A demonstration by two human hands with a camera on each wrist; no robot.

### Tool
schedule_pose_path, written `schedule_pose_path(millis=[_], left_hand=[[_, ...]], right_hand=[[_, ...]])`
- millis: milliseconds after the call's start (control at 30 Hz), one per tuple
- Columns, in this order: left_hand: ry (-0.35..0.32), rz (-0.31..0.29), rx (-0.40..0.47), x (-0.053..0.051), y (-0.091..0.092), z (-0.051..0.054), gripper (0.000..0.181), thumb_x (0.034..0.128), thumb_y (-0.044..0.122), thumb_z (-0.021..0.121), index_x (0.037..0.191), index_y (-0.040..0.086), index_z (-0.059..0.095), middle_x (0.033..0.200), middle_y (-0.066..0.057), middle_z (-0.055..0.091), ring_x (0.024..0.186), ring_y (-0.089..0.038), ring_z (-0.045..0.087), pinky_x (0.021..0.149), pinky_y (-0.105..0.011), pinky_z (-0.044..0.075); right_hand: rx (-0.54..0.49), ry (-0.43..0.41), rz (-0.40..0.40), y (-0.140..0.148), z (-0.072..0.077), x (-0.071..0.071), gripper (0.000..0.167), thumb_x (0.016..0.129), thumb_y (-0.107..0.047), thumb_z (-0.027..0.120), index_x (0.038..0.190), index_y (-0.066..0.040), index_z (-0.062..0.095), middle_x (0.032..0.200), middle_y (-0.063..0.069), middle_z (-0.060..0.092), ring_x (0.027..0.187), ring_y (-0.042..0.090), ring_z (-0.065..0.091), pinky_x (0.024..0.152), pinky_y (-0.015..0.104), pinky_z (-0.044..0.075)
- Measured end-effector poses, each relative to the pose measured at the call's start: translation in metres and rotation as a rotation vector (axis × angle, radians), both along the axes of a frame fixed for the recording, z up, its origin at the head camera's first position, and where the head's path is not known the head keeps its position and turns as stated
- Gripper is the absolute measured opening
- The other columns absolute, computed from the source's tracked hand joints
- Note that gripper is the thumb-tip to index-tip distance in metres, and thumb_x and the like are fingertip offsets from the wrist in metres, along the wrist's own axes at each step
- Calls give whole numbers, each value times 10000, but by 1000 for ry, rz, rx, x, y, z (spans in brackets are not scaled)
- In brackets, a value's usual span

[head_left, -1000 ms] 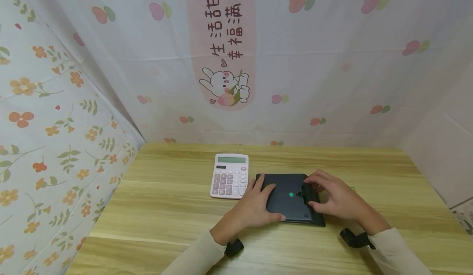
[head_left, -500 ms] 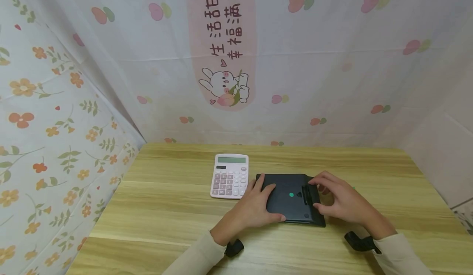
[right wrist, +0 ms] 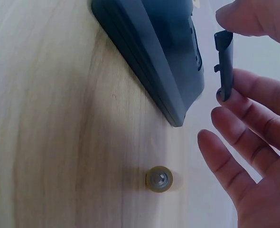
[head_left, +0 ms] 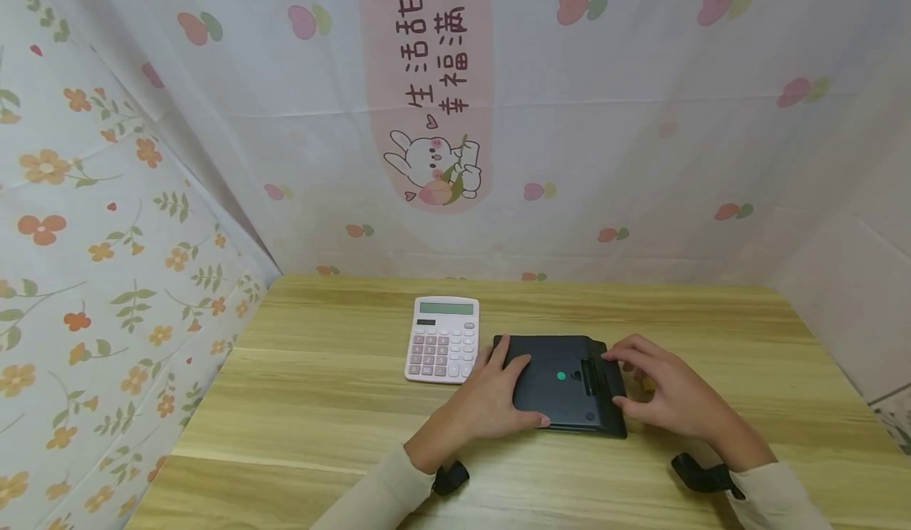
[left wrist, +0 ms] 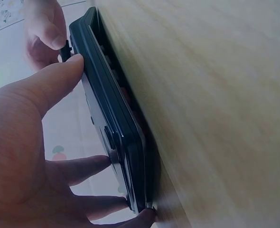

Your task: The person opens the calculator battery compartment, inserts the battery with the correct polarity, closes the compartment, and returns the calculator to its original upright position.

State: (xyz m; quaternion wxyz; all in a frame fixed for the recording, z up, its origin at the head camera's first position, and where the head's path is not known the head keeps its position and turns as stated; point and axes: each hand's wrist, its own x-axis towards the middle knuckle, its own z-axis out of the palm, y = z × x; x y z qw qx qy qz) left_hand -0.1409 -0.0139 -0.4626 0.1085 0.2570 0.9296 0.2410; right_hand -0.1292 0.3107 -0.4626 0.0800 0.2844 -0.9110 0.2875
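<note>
A black calculator (head_left: 544,388) lies face down on the table, its keys partly visible underneath in the left wrist view. My left hand (head_left: 491,395) holds it by the edges, thumb at the near side and the fingers spread over the left end. Its battery compartment (head_left: 589,377) is uncovered; what is inside cannot be made out. Just off the calculator's right end is my right hand (head_left: 665,388), which pinches a small black battery cover (right wrist: 226,66) between thumb and fingers. A battery (right wrist: 159,179) stands upright on the table beneath that hand.
To the left of the black calculator, a white calculator (head_left: 443,340) lies face up on the wooden table (head_left: 320,403). Behind the table hangs a printed white curtain (head_left: 626,134), with a floral one (head_left: 107,277) on the left.
The right hand has drawn away to the right with the battery cover, off the compartment it was at a second ago. The left hand and the black calculator have stayed put.
</note>
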Motion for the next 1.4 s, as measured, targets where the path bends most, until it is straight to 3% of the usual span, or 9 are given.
schedule_pose_path(millis=[233, 600, 1400], left_hand=[[4, 3, -3, 1, 0, 1, 930, 910, 625, 821, 1650, 147, 522, 1801, -201, 227, 1624, -467, 260, 1186, -588, 440], [1, 5, -2, 0, 0, 0, 932, 911, 624, 820, 1655, 152, 516, 1804, -196, 221, 1611, -456, 294, 1170, -583, 459], [3, 6, -25, 0, 1, 1, 935, 910, 643, 814, 1657, 168, 515, 1806, -186, 222, 1610, -446, 300, 1161, -566, 472]], right_hand=[[-10, 35, 2, 3, 3, 2, 572, 792, -49, 903, 1336, -92, 730, 1295, -45, 621, 889, 114, 586, 683, 289, 501], [-12, 76, 15, 12, 7, 2, 603, 774, -23, 909, 1344, -65, 718, 1289, -49, 616, 890, 98, 639, 724, 310, 584], [-47, 77, -27, 24, 5, 6, 657, 746, 30, 923, 1363, -52, 710, 1320, -36, 621, 944, 65, 648, 745, 342, 601]])
